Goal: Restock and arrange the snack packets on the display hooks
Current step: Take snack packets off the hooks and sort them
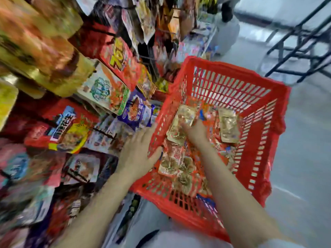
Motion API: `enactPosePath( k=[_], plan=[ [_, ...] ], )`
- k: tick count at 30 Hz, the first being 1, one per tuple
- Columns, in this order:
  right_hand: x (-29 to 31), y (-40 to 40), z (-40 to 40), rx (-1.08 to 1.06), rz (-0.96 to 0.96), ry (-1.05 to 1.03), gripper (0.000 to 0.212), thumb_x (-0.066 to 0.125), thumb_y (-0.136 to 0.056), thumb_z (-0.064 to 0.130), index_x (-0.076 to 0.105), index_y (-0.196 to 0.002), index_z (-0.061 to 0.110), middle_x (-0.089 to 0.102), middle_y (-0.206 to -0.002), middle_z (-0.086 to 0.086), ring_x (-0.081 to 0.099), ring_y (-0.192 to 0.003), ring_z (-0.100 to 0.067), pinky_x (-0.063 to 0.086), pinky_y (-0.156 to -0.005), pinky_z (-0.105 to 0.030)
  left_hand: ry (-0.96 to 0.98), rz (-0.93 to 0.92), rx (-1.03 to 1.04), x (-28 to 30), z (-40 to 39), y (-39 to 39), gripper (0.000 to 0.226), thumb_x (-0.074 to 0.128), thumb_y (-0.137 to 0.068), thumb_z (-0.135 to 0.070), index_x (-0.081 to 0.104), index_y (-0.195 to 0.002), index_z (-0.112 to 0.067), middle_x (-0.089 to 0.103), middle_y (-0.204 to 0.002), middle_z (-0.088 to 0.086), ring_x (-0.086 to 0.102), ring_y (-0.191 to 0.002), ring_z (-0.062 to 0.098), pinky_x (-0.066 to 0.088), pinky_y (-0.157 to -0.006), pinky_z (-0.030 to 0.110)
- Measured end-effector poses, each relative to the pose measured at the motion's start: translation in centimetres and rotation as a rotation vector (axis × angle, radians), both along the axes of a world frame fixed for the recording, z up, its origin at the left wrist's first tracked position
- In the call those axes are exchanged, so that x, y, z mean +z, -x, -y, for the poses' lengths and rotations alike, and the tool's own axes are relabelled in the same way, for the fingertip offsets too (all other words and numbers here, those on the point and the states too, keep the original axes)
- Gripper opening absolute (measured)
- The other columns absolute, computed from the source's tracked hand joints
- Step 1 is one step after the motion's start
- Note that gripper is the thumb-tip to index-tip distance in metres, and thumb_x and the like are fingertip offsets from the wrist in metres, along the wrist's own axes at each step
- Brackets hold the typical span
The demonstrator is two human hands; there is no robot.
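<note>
Picking the next packet from the red basket

The right hand (194, 132) reaches into the red basket (250, 133), fingers on a gold packet (182, 120); grip unclear through blur. The left hand (138, 154), fingers straight, steadies the near rim. Judged best: pinch one packet by its top. Basket walls crowd the wrist; the hanging display (111, 72) sits close left, the floor (304, 158) open to the right.
</note>
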State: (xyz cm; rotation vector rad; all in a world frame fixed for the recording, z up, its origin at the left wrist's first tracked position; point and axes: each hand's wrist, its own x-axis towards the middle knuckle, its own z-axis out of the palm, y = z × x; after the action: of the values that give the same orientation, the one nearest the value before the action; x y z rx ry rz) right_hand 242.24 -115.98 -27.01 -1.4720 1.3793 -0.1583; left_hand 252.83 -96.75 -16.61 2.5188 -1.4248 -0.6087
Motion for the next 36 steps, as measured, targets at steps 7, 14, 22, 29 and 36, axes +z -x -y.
enactPosePath(
  k=[7,14,22,29,36],
  plan=[
    [-3.4,-0.7,0.4,-0.146,0.073,-0.168,0.063,0.090,-0.068,0.034,0.059,-0.118,0.010,0.072,-0.110,-0.009,0.070,-0.097,-0.030,0.058,-0.089,-0.051,-0.057,-0.026,0.027,0.3,0.2,-0.1,0.073,0.037,-0.098,-0.060,0.017,-0.162,-0.029,0.034,-0.162,0.002,0.031,-0.150,0.023,0.031,-0.119,0.044],
    [3.1,2.3,1.2,-0.072,0.140,-0.184,0.046,0.069,-0.094,0.024,0.057,-0.133,0.003,0.065,-0.128,-0.014,0.063,-0.115,-0.032,0.051,-0.101,-0.052,-0.024,0.025,0.058,1.6,2.7,-0.1,0.061,0.047,-0.098,-0.052,0.045,-0.143,-0.011,0.044,-0.147,0.007,0.044,-0.136,0.025,0.039,-0.106,0.041],
    [3.8,7.1,5.8,-0.228,0.024,-0.035,0.056,0.061,-0.098,0.025,0.043,-0.148,0.009,0.048,-0.150,-0.011,0.048,-0.133,-0.029,0.042,-0.102,-0.037,-0.050,0.034,-0.036,1.2,6.2,0.8,0.083,0.041,-0.100,-0.059,0.002,-0.164,-0.024,-0.005,-0.171,-0.004,0.009,-0.157,0.018,0.023,-0.122,0.043],
    [1.9,7.6,6.0,-0.156,-0.275,0.065,0.067,0.074,-0.086,0.048,0.053,-0.144,0.020,0.018,-0.163,-0.019,0.017,-0.150,-0.037,0.023,-0.121,-0.050,-0.030,0.027,-0.014,0.8,5.9,0.8,0.085,0.043,-0.100,-0.058,-0.004,-0.163,-0.025,-0.017,-0.166,-0.014,0.011,-0.157,0.016,0.028,-0.121,0.046],
    [2.7,5.2,5.0,-0.148,-0.303,0.125,0.053,0.077,-0.086,0.040,0.062,-0.135,0.025,0.013,-0.164,-0.015,0.011,-0.149,-0.040,0.018,-0.118,-0.058,-0.038,0.033,-0.031,0.1,5.5,0.5,0.086,0.039,-0.099,-0.061,-0.007,-0.163,-0.026,-0.018,-0.168,-0.012,0.008,-0.157,0.016,0.023,-0.123,0.044]
  ],
)
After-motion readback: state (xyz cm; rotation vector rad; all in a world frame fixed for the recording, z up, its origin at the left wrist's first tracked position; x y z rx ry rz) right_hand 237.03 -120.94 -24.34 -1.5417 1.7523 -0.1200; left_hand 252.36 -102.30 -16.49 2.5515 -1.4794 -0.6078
